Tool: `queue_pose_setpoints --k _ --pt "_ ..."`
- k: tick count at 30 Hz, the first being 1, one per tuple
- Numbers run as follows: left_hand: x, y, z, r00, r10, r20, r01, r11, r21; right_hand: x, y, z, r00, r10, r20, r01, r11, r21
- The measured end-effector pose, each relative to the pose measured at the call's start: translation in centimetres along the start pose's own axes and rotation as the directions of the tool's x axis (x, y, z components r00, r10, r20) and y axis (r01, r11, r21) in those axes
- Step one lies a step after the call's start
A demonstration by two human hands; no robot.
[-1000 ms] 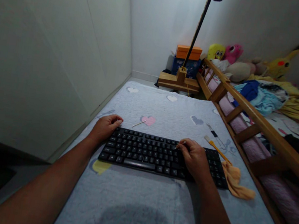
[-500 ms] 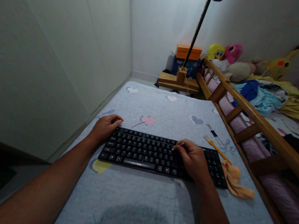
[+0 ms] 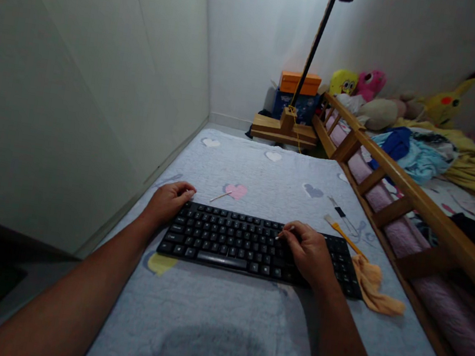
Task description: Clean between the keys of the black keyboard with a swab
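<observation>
A black keyboard (image 3: 228, 242) lies across the patterned bedspread in front of me. My right hand (image 3: 304, 250) is over its right half, thumb and fingers closed on a cotton swab (image 3: 277, 237); one white tip points down at the keys. My left hand (image 3: 168, 200) rests at the keyboard's upper left corner, fingers curled together. A small pale spot shows at its fingertips, too small to name. Beyond the keyboard lies another cotton swab (image 3: 220, 196) on the bedspread.
Right of the keyboard lie a yellow-handled brush (image 3: 347, 237), an orange cloth (image 3: 375, 286) and a thin tool with a black grip (image 3: 339, 212). A wooden bed rail (image 3: 397, 181) borders the right side; a pale cabinet (image 3: 103, 63) stands left. A pole on a wooden base (image 3: 272, 126) stands behind.
The swab's tip in my right hand has shifted very slightly over the keys. My left hand and the keyboard look almost the same.
</observation>
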State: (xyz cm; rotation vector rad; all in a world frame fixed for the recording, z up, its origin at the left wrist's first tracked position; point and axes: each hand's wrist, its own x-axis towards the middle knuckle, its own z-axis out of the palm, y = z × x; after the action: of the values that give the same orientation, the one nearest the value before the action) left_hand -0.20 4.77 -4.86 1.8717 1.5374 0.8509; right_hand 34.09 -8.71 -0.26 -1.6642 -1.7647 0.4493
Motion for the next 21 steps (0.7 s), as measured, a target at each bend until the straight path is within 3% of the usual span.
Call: queue_pose_setpoints --k 8,21 --pt "0.1 0.0 0.0 1.000 0.003 -0.002 -0.003 1.000 0.015 -0.1 0.5 -0.1 1.000 0.013 -0.013 -0.012 1.000 0.007" --pt "-0.1 0.4 0.0 1.000 -0.004 -0.010 0.004 1.000 0.001 0.4 1.0 1.1 0.991 0.052 -0.127 -0.054 0.998 -0.012"
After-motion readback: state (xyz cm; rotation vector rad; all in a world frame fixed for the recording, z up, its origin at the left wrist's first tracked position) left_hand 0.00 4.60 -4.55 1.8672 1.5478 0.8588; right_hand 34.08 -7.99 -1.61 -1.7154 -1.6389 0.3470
